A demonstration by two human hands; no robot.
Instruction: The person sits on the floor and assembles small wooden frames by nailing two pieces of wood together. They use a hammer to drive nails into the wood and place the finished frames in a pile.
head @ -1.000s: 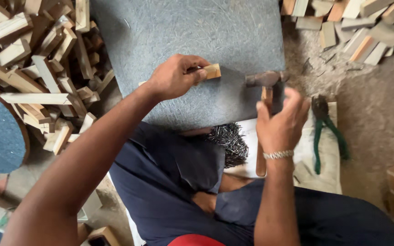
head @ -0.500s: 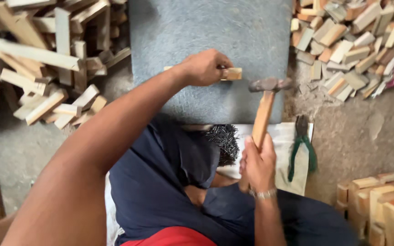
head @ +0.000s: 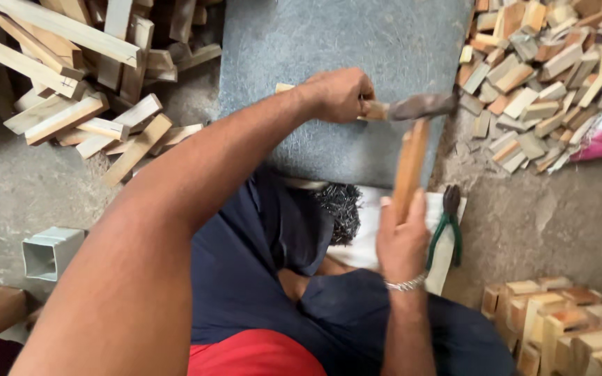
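My left hand (head: 339,94) holds a small wooden block (head: 374,110) down on a grey stone slab (head: 301,42). My right hand (head: 402,240) grips the wooden handle of a hammer (head: 412,150). The hammer's dark metal head is down against the block's right end, just beside my left fingers. A pile of dark nails (head: 339,209) lies on a white sheet (head: 367,240) between the slab and my lap.
Long wooden strips (head: 71,76) are heaped at the left, small wooden blocks (head: 538,76) at the upper right, and stacked blocks (head: 566,327) at the lower right. Green-handled pliers (head: 447,230) lie on the sheet's right edge. A white square tube (head: 50,252) sits at the left.
The hammer has swung down and left, from raised beside the block to its head meeting the block. My left hand keeps its hold on the block.
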